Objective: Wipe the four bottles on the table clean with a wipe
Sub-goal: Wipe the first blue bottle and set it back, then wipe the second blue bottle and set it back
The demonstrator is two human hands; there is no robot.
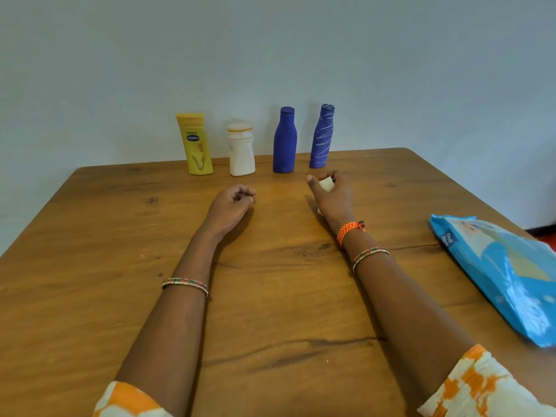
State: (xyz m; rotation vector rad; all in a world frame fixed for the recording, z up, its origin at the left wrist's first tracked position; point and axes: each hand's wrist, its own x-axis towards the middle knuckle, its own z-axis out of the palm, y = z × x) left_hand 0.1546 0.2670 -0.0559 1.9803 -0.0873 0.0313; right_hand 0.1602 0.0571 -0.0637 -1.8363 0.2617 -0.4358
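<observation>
Several bottles stand upright in a row at the table's far edge by the wall: a yellow bottle (195, 144), a white bottle (241, 153), a plain blue bottle (285, 141) and a blue bottle with white scribbles (322, 138). My right hand (332, 197) grips a folded white wipe (326, 185) just in front of the scribbled bottle, without touching it. My left hand (231, 204) rests on the table in front of the white bottle, fingers curled and holding nothing.
A blue pack of wipes (508, 275) lies at the right edge of the wooden table (90, 236). A pale wall rises directly behind the bottles. Both forearms stretch across the middle of the table.
</observation>
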